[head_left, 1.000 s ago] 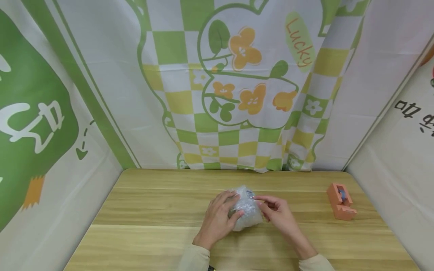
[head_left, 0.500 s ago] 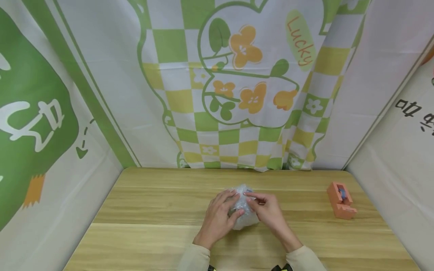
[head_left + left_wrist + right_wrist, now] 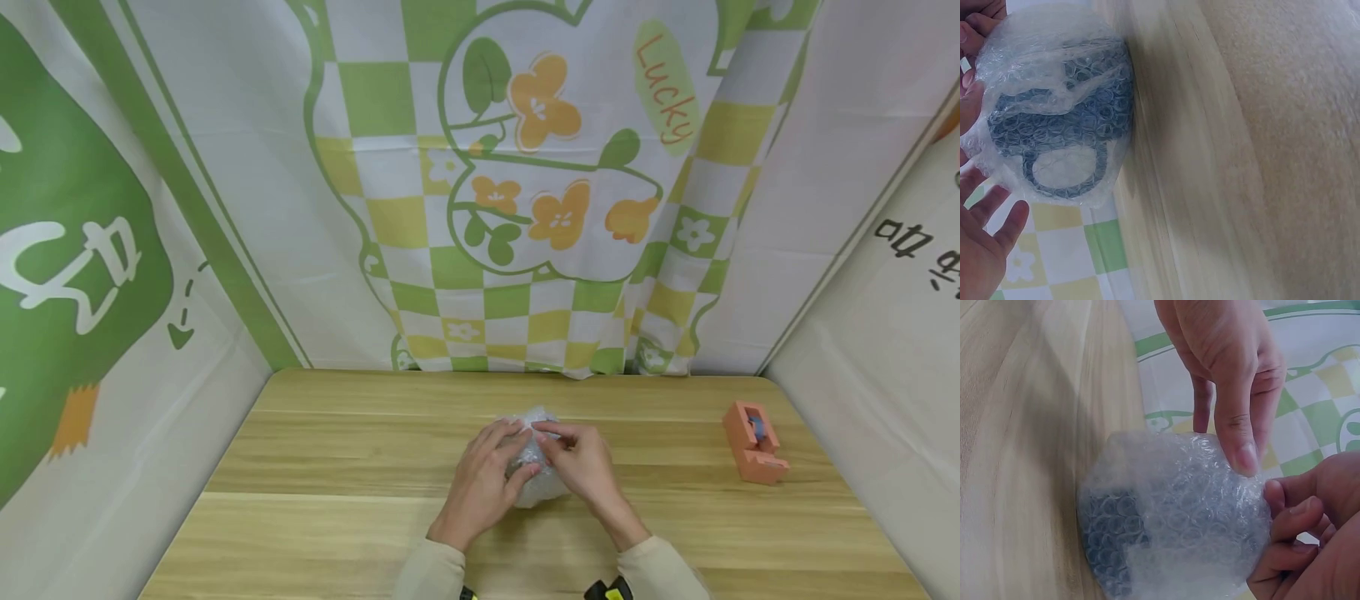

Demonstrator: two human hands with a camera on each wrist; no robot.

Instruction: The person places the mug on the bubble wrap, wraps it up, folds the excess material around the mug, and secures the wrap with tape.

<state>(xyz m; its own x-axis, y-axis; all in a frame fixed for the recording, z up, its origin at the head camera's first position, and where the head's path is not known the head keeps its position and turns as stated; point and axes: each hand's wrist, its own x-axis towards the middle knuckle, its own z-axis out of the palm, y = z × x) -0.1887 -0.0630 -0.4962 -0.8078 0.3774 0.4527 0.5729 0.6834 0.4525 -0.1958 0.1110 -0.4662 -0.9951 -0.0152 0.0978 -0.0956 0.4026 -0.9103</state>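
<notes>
Clear bubble wrap [image 3: 543, 490] encloses a dark blue mug [image 3: 1094, 115] whose handle [image 3: 1066, 187] shows through the layers in the left wrist view. The bundle sits on the wooden table in front of the person. On its left side, my left hand [image 3: 482, 479] holds it, thumb and fingers spread around the wrap. My right hand [image 3: 588, 467] has its thumb and index finger together on top of the bundle, pinching the wrap close to the left fingertips. The right wrist view shows its other fingers [image 3: 1291, 550] curled. What lies exactly between the right fingertips is hidden.
An orange tape dispenser [image 3: 757, 446] with a blue roll stands toward the right side of the wooden table [image 3: 337, 467]. A printed curtain [image 3: 510, 325] hangs behind the table's back edge, and printed fabric walls flank both sides.
My right hand has moved left across the bundle, from its right edge to the top beside the left fingers. The left hand stays in place.
</notes>
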